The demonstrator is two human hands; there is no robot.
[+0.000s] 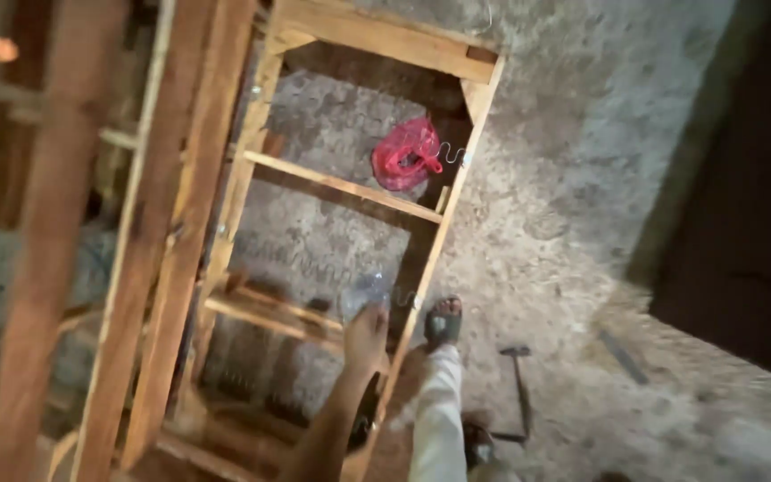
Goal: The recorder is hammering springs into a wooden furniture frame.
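My left hand [365,337] reaches forward to the right side rail of a bare wooden frame [350,186] that lies on the concrete floor. Its fingertips touch a crumpled clear plastic piece [368,290] next to a zigzag wire spring [314,264] stretched across the frame. Motion blur hides whether the fingers grip the plastic. A red mesh bag [406,153] lies farther off inside the frame, beside another spring end. My right hand is out of view.
My sandalled foot [443,323] and pale trouser leg [437,411] stand just right of the frame rail. A hammer [519,393] lies on the floor to the right. Upright wooden beams [55,232] fill the left side. A dark opening [742,205] lies at the right.
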